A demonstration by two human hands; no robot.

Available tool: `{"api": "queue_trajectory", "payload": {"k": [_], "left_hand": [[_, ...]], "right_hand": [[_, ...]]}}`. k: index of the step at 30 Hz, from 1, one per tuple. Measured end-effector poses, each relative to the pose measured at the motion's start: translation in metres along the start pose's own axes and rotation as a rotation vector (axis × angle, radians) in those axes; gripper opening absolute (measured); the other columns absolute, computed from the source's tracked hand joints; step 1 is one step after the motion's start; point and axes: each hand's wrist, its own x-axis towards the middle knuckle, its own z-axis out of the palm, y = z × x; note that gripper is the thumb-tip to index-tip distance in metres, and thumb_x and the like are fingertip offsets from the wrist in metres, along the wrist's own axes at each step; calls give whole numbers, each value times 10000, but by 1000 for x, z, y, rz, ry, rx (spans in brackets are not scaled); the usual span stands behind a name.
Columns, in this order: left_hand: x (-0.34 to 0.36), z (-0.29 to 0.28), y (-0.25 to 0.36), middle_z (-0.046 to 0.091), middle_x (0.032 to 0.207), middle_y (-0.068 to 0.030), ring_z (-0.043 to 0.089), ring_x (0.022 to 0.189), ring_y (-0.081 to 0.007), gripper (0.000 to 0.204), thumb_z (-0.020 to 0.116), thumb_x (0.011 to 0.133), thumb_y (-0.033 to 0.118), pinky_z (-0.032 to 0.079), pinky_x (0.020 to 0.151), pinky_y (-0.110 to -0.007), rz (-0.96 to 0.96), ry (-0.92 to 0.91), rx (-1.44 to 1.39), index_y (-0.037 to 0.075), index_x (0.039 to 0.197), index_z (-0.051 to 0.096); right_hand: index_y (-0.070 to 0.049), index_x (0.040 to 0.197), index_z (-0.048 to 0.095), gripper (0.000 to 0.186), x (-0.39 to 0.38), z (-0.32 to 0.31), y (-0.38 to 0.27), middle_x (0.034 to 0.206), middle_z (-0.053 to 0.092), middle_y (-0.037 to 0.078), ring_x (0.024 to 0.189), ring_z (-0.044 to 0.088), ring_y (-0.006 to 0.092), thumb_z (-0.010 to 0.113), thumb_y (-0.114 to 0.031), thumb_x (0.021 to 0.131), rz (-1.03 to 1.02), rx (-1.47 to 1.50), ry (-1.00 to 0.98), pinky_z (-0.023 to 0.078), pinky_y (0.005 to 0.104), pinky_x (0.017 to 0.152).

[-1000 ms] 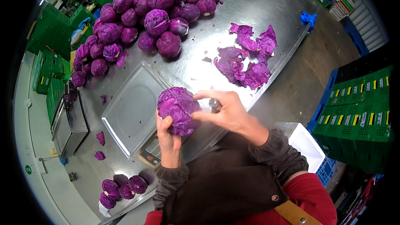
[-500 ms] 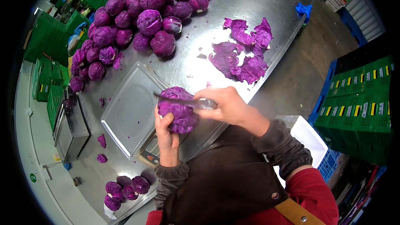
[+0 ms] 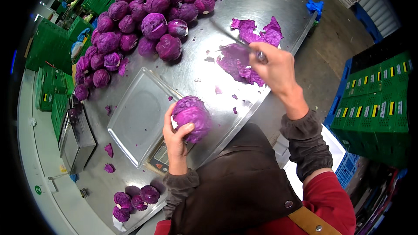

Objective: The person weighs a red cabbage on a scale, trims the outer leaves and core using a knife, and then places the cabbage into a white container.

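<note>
My left hand (image 3: pixel 174 144) grips a purple cabbage (image 3: pixel 193 115) over the weighing scale (image 3: pixel 134 128), thumb across its lower front. Up and to the right, my right hand (image 3: pixel 275 69) is closed on the handle of a knife (image 3: pixel 230 35), its slightly blurred blade pointing up and left over torn purple leaves (image 3: pixel 272 30) lying at the table's right side. A large pile of purple cabbages (image 3: pixel 154 25) covers the upper left of the steel table (image 3: pixel 278 0). A small group of cabbages (image 3: pixel 149 194) sits by the near edge at the lower left.
Green crates are stacked on the right (image 3: pixel 370 130) and at the upper left (image 3: pixel 52 43). A white bin (image 3: pixel 331 141) stands beside me below the table's right edge. A metal box (image 3: pixel 78 143) is at the left, and blue plastic (image 3: pixel 315 6) hangs at the far right corner.
My right hand with the knife has moved up and right, away from the cabbage toward the torn leaves. The cabbage in my left hand has shifted slightly right and shows a smoother face.
</note>
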Motion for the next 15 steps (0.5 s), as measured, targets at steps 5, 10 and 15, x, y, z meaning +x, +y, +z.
{"api": "queue_trajectory", "payload": {"k": [5, 10, 15], "left_hand": [[10, -26, -33, 553, 1382, -201, 581, 1224, -393, 785, 701, 782, 379, 465, 1088, -574, -147, -134, -628, -18, 1416, 460], [18, -44, -1, 547, 1369, -190, 581, 1223, -363, 783, 705, 796, 376, 486, 1060, -537, -40, -88, -613, 14, 1436, 436], [25, -87, 50, 601, 1266, -158, 643, 1095, -333, 890, 877, 614, 286, 500, 994, -425, 364, 371, 865, 48, 1393, 519]], "right_hand": [[-48, 1318, 612, 521, -27, 31, -10, 1200, 686, 137, 972, 689, 248, 790, -180, 846, -111, 184, -62, 548, 340, 746], [-61, 1278, 628, 477, -59, 47, -33, 740, 679, 149, 687, 674, 298, 756, -261, 864, 319, 334, -457, 514, 398, 653], [13, 1277, 569, 470, -106, 97, 10, 925, 668, 222, 842, 687, 375, 715, -192, 880, 393, 143, -503, 536, 454, 754]]}}
